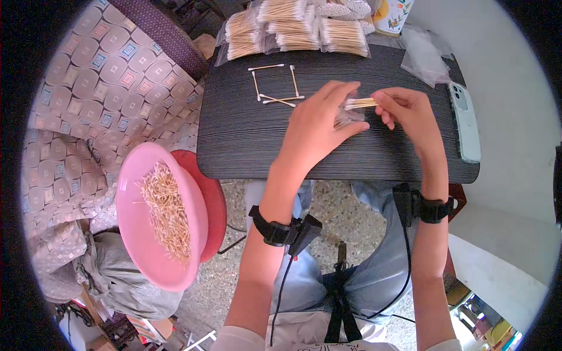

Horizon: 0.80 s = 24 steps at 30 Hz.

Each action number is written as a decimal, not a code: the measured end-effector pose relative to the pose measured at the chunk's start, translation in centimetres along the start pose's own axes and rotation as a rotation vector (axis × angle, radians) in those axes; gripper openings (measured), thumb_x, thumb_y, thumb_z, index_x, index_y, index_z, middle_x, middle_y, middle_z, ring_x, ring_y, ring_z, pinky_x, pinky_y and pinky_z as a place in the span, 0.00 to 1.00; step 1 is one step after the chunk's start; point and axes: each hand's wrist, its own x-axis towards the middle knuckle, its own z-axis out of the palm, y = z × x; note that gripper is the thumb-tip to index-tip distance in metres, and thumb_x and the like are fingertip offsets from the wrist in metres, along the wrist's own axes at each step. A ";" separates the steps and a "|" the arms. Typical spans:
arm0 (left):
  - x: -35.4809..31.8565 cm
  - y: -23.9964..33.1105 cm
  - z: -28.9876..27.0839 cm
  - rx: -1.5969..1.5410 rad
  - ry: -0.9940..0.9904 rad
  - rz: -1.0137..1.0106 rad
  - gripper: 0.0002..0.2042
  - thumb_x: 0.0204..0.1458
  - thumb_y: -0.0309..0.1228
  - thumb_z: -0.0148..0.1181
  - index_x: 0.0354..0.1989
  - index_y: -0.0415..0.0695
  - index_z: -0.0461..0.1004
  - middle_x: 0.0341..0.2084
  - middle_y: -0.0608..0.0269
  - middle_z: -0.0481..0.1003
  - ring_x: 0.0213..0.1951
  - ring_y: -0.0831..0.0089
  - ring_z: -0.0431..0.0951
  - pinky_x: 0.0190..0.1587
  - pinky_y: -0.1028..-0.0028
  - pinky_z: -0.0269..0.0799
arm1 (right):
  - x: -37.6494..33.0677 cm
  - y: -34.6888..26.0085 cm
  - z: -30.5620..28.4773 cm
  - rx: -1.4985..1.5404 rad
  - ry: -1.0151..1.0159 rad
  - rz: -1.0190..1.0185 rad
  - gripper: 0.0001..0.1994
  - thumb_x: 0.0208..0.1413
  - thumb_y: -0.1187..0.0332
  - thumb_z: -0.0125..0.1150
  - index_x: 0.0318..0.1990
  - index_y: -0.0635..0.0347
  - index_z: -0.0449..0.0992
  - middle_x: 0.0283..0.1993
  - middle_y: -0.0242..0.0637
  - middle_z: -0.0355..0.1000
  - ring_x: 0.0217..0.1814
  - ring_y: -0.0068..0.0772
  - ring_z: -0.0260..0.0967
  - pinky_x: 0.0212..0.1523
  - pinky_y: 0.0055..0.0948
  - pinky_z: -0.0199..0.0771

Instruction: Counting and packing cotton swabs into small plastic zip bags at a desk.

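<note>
Over the dark table (246, 146), my right hand (407, 110) pinches a small bunch of cotton swabs (363, 103) by one end. Their white tips point left, into the mouth of a clear plastic bag (346, 119). My left hand (319, 123) grips that bag between thumb and fingers; its far part is hidden behind the hand. Left of my left hand, several loose cotton swabs (256, 86) lie on the table in a rough square, two of them crossing at the near side.
Filled bags of cotton swabs (291, 29) are stacked at the far edge beside a patterned cup (392, 14). Flat clear bags (425, 58) and a pale phone (465, 123) lie at the right. A pink basin (132, 234) of loose swabs rests on a red stool (215, 216) at left.
</note>
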 end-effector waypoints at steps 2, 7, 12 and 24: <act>0.1 -0.6 0.3 -0.001 0.036 0.064 0.28 0.38 0.34 0.70 0.49 0.40 0.69 0.41 0.55 0.74 0.43 0.58 0.75 0.47 0.68 0.69 | 0.0 -0.1 0.2 0.050 -0.030 0.036 0.10 0.56 0.67 0.58 0.33 0.67 0.77 0.23 0.29 0.71 0.21 0.15 0.63 0.21 0.17 0.63; -0.1 -0.8 0.8 -0.028 0.038 0.026 0.28 0.38 0.35 0.71 0.48 0.39 0.69 0.41 0.55 0.73 0.44 0.59 0.75 0.46 0.68 0.70 | 0.3 0.1 0.0 0.043 -0.097 0.093 0.10 0.55 0.66 0.59 0.32 0.66 0.77 0.22 0.28 0.70 0.21 0.15 0.63 0.21 0.17 0.62; -0.5 -0.7 -0.7 0.058 0.049 0.138 0.22 0.39 0.33 0.69 0.45 0.41 0.71 0.42 0.55 0.73 0.44 0.60 0.75 0.47 0.68 0.70 | 0.1 0.3 -0.6 -0.023 -0.095 0.118 0.10 0.55 0.66 0.59 0.31 0.66 0.77 0.22 0.27 0.70 0.21 0.15 0.63 0.21 0.17 0.62; -0.6 -1.4 -2.0 -0.073 0.001 0.019 0.07 0.48 0.23 0.58 0.36 0.37 0.72 0.38 0.55 0.76 0.42 0.64 0.77 0.48 0.70 0.69 | 0.6 0.2 -0.4 -0.023 -0.101 0.087 0.11 0.54 0.64 0.61 0.30 0.65 0.77 0.22 0.26 0.69 0.21 0.13 0.62 0.21 0.15 0.60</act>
